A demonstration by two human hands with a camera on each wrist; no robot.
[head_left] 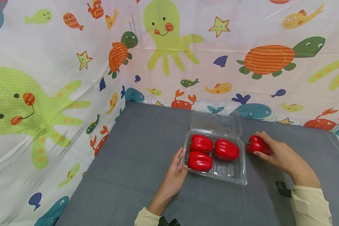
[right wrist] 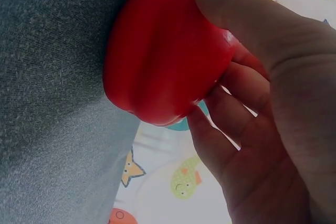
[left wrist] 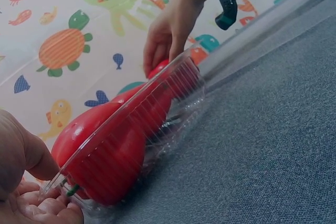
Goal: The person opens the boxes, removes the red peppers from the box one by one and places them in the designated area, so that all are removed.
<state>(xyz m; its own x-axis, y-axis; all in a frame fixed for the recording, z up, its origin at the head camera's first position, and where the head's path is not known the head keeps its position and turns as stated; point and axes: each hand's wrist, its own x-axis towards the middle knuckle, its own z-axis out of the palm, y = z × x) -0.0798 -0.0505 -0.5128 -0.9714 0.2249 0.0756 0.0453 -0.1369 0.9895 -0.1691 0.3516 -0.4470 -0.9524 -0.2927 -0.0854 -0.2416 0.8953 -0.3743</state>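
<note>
A clear plastic clamshell box (head_left: 228, 175) lies on the grey table with its lid (head_left: 214, 123) folded back toward the wall. Inside sit three red bell peppers (head_left: 226, 149), two at the left and one at the upper right; the lower right corner of the box is bare. My left hand (head_left: 175, 175) grips the box's left edge, thumb over the rim and fingers at the outside. To the right of the box, my right hand (head_left: 277, 152) holds another red bell pepper (right wrist: 163, 51) between thumb and fingers, close over the cloth.
Grey cloth (head_left: 130, 163) covers the table. Behind it and along the left hang white sheets (head_left: 186, 81) printed with sea animals. A dark strap piece (head_left: 283, 189) juts from the right wrist, and another black piece (head_left: 169, 222) from the left.
</note>
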